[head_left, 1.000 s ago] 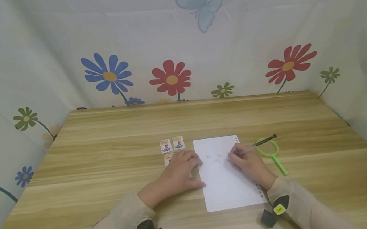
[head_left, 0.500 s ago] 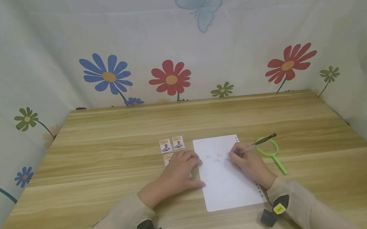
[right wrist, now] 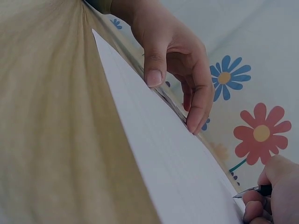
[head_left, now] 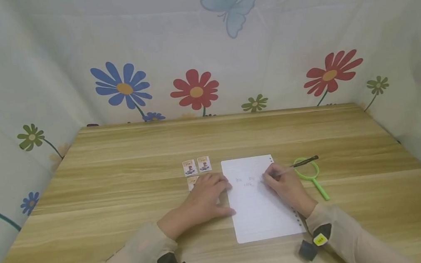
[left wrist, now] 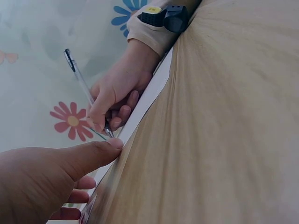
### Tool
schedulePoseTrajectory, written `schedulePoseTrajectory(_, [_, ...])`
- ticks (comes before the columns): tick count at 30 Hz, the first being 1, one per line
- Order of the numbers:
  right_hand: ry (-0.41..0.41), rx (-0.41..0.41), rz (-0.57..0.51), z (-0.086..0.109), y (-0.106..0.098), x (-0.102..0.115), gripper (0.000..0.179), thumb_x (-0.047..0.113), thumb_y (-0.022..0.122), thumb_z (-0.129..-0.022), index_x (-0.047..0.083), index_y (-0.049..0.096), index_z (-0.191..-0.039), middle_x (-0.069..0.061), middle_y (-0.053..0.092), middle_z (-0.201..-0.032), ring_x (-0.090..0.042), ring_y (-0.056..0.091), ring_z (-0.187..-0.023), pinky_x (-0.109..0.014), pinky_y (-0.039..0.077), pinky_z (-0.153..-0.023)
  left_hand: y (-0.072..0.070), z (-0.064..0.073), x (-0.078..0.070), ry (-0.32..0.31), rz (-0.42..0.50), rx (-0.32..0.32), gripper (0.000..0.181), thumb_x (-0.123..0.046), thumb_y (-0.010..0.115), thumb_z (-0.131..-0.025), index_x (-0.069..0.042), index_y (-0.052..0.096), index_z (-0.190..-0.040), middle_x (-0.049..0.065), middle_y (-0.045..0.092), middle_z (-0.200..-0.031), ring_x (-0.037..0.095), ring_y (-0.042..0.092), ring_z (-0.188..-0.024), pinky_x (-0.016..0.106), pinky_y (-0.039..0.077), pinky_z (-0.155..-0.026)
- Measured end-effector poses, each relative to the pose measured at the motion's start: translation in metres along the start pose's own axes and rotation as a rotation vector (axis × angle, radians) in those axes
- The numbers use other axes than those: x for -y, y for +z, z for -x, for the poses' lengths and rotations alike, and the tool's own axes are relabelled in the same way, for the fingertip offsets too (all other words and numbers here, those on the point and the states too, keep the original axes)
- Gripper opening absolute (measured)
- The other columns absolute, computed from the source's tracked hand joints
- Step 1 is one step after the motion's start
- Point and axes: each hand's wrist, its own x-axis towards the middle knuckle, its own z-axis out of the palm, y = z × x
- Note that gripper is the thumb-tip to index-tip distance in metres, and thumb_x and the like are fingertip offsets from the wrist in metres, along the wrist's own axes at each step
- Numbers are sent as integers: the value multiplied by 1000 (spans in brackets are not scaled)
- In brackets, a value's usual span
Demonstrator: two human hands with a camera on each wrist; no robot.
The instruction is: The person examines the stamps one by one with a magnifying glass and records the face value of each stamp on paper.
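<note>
My right hand (head_left: 288,188) grips a pen (head_left: 305,161) with a clear barrel and dark end, its tip down at a lined sheet of paper (head_left: 265,218). Faint handwriting runs across the upper part of the sheet. In the right wrist view the pen's pointed tip (right wrist: 239,193) meets the page beside curled fingers. My left hand (head_left: 205,196) rests at the sheet's left edge, fingers spread and relaxed, thumb and fingertips touching the margin. Small picture cards (head_left: 190,167) lie beyond it, one of them partly under its fingers. Between thumb and fingers, the left wrist view shows no held object.
A green magnifying glass (head_left: 321,189) lies right of the sheet, close behind my right hand. Another picture card (head_left: 204,164) sits beside the first. The wooden table (head_left: 122,156) reaches back to a white curtain (head_left: 157,40) printed with flowers and a butterfly.
The pen's upper end tilts slightly while my right hand stays at nearly the same spot on the page. My left hand and the sheet keep their places.
</note>
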Motion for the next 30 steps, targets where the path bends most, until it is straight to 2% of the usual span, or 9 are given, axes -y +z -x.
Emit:
schedulePoseTrajectory(13, [-46,8,2,1,-2,1,11,8,59,-87,9,61,-76,-6,66,-80,-13,52,-71,-18,42,-63,0,1,-1,4,0,-7,61,-49,77,-73,-9,64,-118,6,58,-127,27,46,-127,47,30,-114])
schedulePoseTrajectory(26, [14,-33,3,1,-2,-1,8,9,59,-87,7,63,-80,-10,69,-86,-16,54,-76,-20,44,-66,2,1,-1,6,-1,-9,61,-49,77,-73,-9,64,-118,6,59,-126,27,47,-126,47,31,-114])
schedulePoseTrajectory(30, [9,-34,-5,1,-2,0,8,8,59,-87,6,62,-80,-11,68,-85,-16,54,-76,-20,44,-67,2,1,-1,5,-8,-8,61,-49,77,-74,-9,64,-118,6,59,-126,27,46,-127,47,31,-114])
